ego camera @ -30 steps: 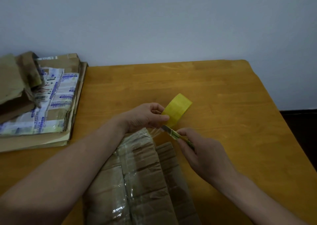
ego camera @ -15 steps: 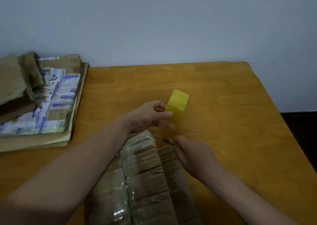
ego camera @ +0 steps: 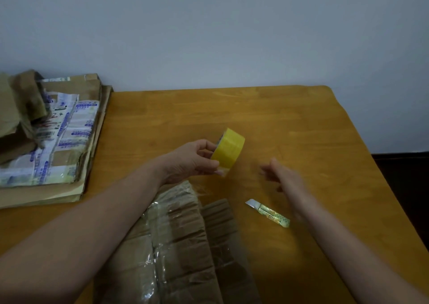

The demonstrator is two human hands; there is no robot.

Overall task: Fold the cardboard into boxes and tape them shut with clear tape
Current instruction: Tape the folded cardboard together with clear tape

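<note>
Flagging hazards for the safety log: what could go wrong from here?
1. The knife lies on the table with its blade apparently out, close to the blurred right hand, which could brush it.
2. The left hand holds the tape roll. The loose end by the thumb may stick back down.

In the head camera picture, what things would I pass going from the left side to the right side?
pile of flat brown cardboard with printed labels → left hand → yellow roll of tape held by that hand → small utility knife with a patterned handle
</note>
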